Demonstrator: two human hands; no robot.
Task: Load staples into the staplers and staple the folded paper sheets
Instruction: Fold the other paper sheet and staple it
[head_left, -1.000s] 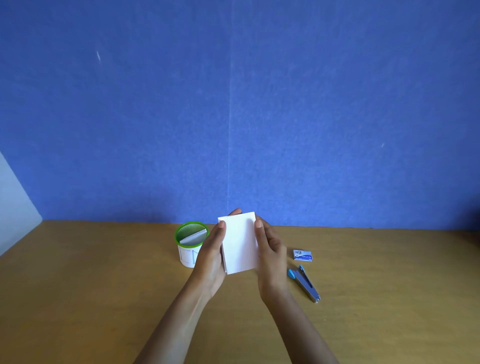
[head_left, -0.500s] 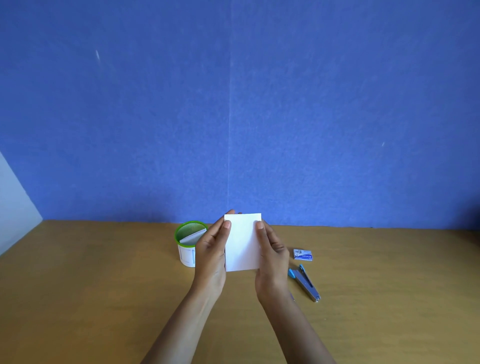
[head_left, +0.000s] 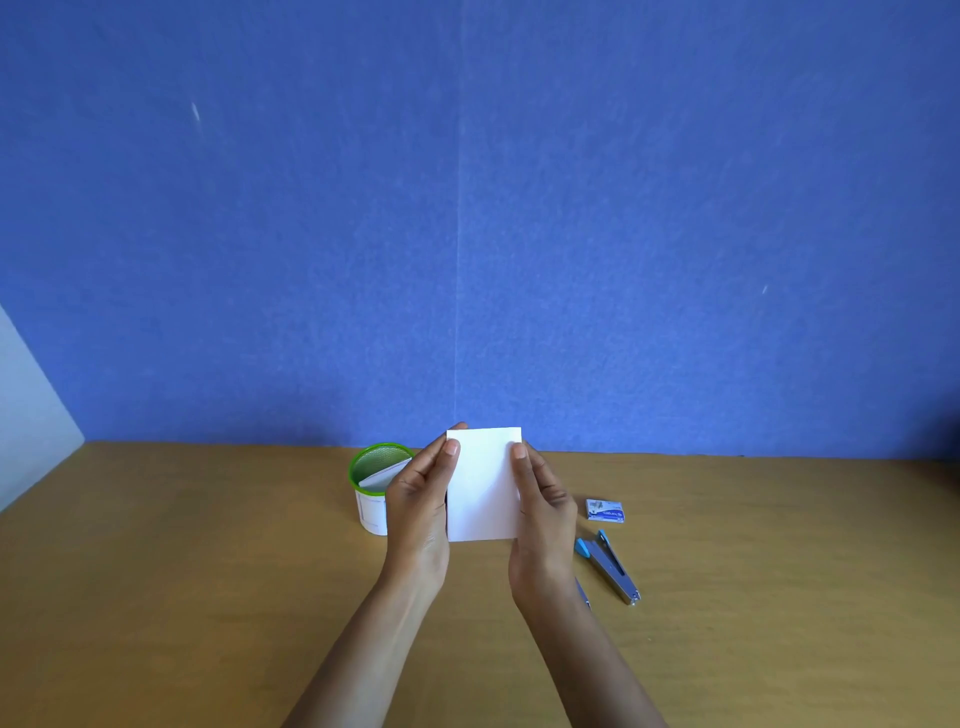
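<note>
A folded white paper sheet (head_left: 484, 486) is held upright above the wooden table (head_left: 208, 571). My left hand (head_left: 418, 512) grips its left edge with the thumb on the front, and my right hand (head_left: 543, 519) grips its right edge the same way. A blue and metal stapler (head_left: 610, 566) lies on the table just right of my right hand. Behind it sits a small staple box (head_left: 605, 510). Part of a second stapler (head_left: 583, 592) peeks out from behind my right wrist.
A white cup with a green rim (head_left: 370, 488) stands left of my hands with another folded paper inside. A blue wall (head_left: 467, 208) rises behind the table. A pale panel (head_left: 26, 431) stands at the far left.
The folded paper has turned from tilted to square and upright, and both hands have shifted slightly right with it. The items on the table have not moved.
</note>
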